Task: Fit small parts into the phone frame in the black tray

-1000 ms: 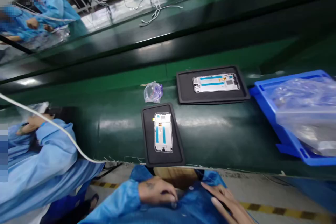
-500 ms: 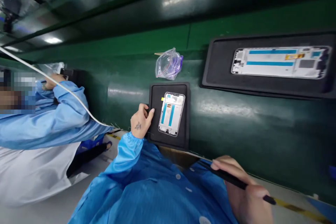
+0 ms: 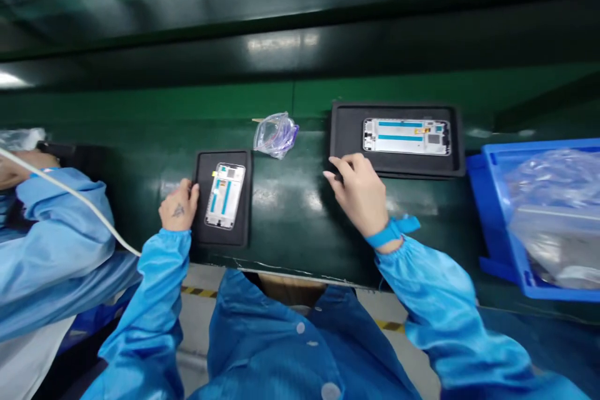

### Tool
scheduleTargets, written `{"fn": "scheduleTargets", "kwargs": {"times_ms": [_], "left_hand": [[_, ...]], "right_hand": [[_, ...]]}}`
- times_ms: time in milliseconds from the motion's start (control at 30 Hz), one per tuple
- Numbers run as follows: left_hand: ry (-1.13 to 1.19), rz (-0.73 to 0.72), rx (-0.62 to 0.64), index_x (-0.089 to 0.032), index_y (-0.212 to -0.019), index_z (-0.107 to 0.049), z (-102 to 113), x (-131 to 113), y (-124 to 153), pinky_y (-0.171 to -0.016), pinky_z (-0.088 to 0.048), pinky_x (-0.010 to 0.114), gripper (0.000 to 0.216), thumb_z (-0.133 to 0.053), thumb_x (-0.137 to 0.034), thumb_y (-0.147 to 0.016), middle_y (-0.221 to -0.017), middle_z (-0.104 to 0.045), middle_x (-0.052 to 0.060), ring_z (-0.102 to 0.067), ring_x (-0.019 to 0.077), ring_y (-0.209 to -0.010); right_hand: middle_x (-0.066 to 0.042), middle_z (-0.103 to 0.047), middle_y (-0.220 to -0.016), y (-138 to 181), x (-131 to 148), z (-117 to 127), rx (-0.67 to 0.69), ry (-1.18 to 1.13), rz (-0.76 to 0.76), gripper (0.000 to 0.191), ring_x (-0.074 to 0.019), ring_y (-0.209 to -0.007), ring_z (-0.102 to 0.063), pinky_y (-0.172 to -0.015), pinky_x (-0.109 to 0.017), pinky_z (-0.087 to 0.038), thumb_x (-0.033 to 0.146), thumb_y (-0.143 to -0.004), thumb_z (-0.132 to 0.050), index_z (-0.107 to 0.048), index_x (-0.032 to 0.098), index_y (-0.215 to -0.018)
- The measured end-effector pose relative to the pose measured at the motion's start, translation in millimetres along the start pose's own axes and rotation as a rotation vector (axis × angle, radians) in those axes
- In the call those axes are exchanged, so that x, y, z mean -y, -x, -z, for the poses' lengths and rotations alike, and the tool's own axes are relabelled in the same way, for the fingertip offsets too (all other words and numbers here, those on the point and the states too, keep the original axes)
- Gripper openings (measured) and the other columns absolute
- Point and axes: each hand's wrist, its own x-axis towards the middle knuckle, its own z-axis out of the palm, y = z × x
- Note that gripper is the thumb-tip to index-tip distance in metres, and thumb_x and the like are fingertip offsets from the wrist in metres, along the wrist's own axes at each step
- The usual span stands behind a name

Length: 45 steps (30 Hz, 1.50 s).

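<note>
Phone frames already lie in both trays; my left grip curls at one's edge, hold unclear; my right grip, slightly parted, empty, hangs by the other.

My one view from the wearer's head, facing forward and down, close over the green bench across mid-frame, blue smock bottom centre.

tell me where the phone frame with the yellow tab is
In the head view, the phone frame lies left of centre on a black tray, just right of the left hand.
</note>
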Motion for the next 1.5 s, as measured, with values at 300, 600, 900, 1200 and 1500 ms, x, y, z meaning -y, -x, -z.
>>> {"fn": "scheduleTargets", "kwargs": {"times_ms": [300,600,900,1200,1500], "left_hand": [[-0.004,-0.073,-0.234,-0.017,-0.131,-0.054,27.6,12.6,-46.5,-0.086,-0.047,0.042,0.037,-0.049,-0.033,-0.099,-0.118,-0.061,0.015,-0.057,0.0349,-0.107],[0.355,-0.857,-0.445,-0.015,-0.124,-0.061,80.4,-140.8,-23.6,-0.101,-0.043,0.037,0.034,-0.033,-0.020,-0.105,-0.121,-0.063,0.011,-0.057,0.0255,-0.114],[0.035,-0.883,0.007,-0.016,-0.125,-0.066,73.2,-207.3,-60.4,-0.094,-0.052,0.036,0.033,-0.049,-0.008,-0.098,-0.124,-0.064,0.014,-0.062,0.0301,-0.115],[-0.274,-0.651,-0.020,-0.018,-0.129,-0.061,70.5,-153.1,-72.7,-0.082,-0.054,0.045,0.030,-0.046,-0.025,-0.103,-0.114,-0.066,0.016,-0.066,0.0377,-0.102],[-0.176,-0.863,-0.082,-0.017,-0.112,-0.063,47.8,-148.5,-85.3,-0.076,-0.045,0.028,0.024,-0.041,-0.019,-0.103,-0.115,-0.063,0.010,-0.062,0.0246,-0.101]], "right_hand": [[-0.013,-0.058,-0.096,-19.6,-3.2,-22.5,0.011,0.233,-0.126,0.024,-0.0334,-0.092,-0.052,-0.067,-0.036,-0.038,0.037,-0.103,-0.052,-0.056,0.013,-0.105],[-0.009,-0.055,-0.092,6.6,-7.8,7.3,0.000,0.317,-0.043,0.011,-0.0290,-0.087,-0.049,-0.067,-0.037,-0.036,0.027,-0.096,-0.056,-0.057,0.017,-0.093],[-0.009,-0.059,-0.110,96.7,-1.7,55.7,-0.030,-0.054,0.145,0.012,-0.0237,-0.089,-0.055,-0.073,-0.035,-0.042,0.018,-0.105,-0.046,-0.057,0.013,-0.107],[-0.009,-0.061,-0.109,153.8,18.5,59.0,0.152,-0.225,0.670,0.038,-0.0188,-0.076,-0.047,-0.064,-0.034,-0.032,0.008,-0.109,-0.026,-0.063,0.011,-0.101],[-0.006,-0.058,-0.121,144.0,-14.1,13.2,0.351,-0.132,0.843,0.019,-0.0198,-0.082,-0.046,-0.063,-0.033,-0.036,0.008,-0.102,-0.045,-0.063,0.014,-0.104]]}}
